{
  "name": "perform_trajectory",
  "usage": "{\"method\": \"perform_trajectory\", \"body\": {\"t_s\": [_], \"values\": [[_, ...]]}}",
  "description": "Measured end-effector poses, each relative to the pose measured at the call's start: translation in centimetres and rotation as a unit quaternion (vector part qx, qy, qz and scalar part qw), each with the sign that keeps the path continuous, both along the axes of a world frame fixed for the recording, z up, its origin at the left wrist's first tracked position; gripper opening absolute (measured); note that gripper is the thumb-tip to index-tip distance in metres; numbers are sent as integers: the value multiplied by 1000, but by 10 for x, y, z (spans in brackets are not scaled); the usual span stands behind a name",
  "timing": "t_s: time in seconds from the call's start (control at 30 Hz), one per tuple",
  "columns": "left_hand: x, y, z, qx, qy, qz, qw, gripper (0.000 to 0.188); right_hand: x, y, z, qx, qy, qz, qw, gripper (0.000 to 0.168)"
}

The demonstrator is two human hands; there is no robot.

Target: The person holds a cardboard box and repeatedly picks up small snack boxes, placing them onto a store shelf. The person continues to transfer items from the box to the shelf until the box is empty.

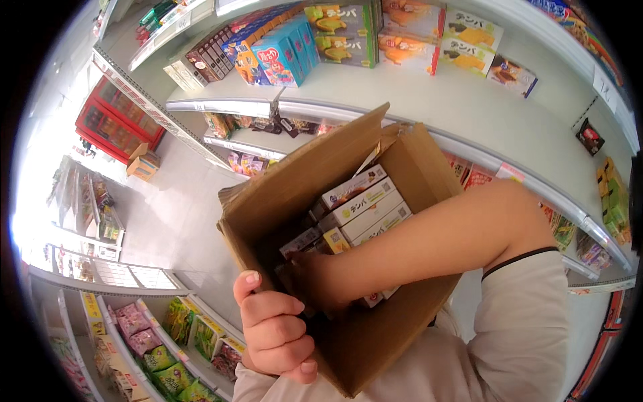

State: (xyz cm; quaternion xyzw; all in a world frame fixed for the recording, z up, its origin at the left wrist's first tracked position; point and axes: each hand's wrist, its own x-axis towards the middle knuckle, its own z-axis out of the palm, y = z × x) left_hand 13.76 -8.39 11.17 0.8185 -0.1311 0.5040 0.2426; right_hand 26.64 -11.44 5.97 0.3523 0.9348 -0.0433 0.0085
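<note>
An opened cardboard carton (pixel 281 176) is held tilted in front of my body, its flaps up. My left hand (pixel 276 326) grips the carton's near left edge, fingers curled over the rim. Deep inside the carton is my right hand (pixel 316 281), in shadow at its left side; whether its fingers hold anything cannot be made out. Beside it lie several white snack boxes (pixel 359 208) stacked on edge, and a box with a yellow end (pixel 336 241). My right forearm crosses over part of the stack and hides it.
Beyond the carton runs a white store shelf (pixel 402 95) with green-edged boxes (pixel 341 35), blue boxes (pixel 281 58) and a dark-fronted box (pixel 512 75). Bagged snacks (pixel 173 377) fill bins at the lower left. A red display cabinet (pixel 118 118) and another carton (pixel 144 162) stand on the floor farther off.
</note>
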Motion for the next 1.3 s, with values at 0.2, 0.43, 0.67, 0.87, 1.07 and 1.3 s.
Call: {"method": "perform_trajectory", "body": {"t_s": [0.2,0.43,0.67,0.87,1.07,1.3], "values": [[0,3,3,-16,57,12,998,19,10,15,-46,46,151,14,987,24],[1,9,4,-7,65,-4,998,17,76,-16,47,121,82,59,987,11],[0,15,3,-34,52,34,997,19,252,-1,76,400,123,-272,867,19],[15,18,2,-38,35,16,999,19,378,-20,47,355,-5,-592,724,61],[12,16,1,-45,25,34,998,22,382,-9,51,279,-31,-663,694,73],[14,16,6,-48,31,38,998,24,362,-11,89,203,-48,-693,690,69]]}}
